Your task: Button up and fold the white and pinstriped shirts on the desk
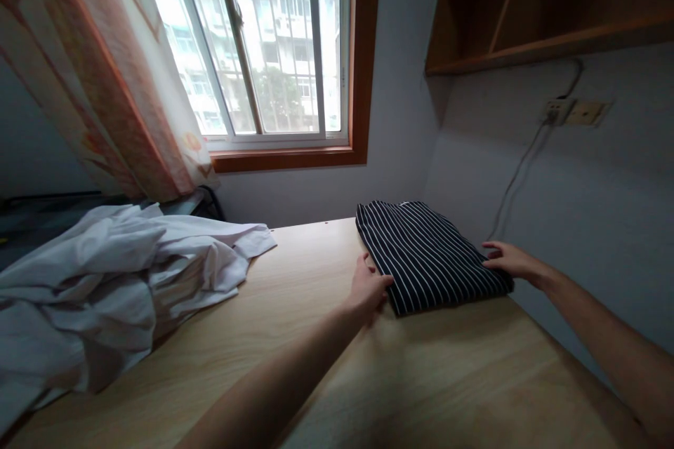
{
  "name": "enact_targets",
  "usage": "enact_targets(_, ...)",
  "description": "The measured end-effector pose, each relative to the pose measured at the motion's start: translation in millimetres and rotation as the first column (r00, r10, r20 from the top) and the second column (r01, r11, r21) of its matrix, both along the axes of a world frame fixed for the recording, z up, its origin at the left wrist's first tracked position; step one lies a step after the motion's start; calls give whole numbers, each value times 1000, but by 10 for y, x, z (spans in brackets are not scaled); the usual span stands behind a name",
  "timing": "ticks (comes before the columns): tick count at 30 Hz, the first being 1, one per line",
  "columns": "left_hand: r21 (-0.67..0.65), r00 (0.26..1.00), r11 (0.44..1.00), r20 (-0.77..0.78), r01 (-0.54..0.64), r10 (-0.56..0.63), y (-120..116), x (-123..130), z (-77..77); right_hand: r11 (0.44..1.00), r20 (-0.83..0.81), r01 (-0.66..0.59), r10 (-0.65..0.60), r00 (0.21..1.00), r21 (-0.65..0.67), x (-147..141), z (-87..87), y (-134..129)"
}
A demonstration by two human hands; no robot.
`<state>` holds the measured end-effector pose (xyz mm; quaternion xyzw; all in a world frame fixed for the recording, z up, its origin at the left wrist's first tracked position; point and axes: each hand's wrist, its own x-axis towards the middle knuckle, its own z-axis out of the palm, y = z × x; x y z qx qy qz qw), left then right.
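Observation:
A folded black garment with white stripes (429, 256) lies flat at the far right part of the wooden table (295, 337). At its left edge is my left hand (368, 287), thumb touching the near left side and fingers apart beside the cloth. My right hand (510, 263) is at the right edge, its fingers loosely spread and the thumb against the fabric. Neither hand visibly grips the cloth. On the left of the table, a crumpled heap of white cloth (194, 259) lies apart from both hands.
A window (279, 49) and a patterned curtain (110, 77) are behind the table. Wooden shelves (552, 0) overhang the right side. A cable (513, 182) hangs from the wall socket (558, 111) to the table's right edge.

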<state>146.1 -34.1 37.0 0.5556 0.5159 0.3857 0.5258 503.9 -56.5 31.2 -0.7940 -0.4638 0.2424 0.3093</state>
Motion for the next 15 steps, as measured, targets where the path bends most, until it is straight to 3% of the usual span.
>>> enact_targets(1,149,988,988,-145,-29,51,58,-16,70,999,169,11,-18,985,44,-48,34,72)
enact_targets(3,435,907,900,-385,15,171,200,31,227,983,431,-41,-41,902,180,-237,129,278)
enact_targets(5,574,814,807,-530,140,236,337,189,311,953,545,-174,10,838,250,-546,202,539)
enact_targets(7,561,721,785,-654,263,226,435,407,247,931,586,-319,159,794,178,-915,186,800)
enact_targets(10,436,595,813,-791,387,141,494,668,-70,891,580,-452,344,739,47,-1373,-29,1064)
enact_targets(13,343,544,853,-835,394,84,498,721,-360,870,562,-491,431,706,-50,-1520,-294,1120)
enact_targets(15,329,565,868,-822,371,69,495,681,-431,875,564,-479,431,705,-70,-1441,-394,1086)
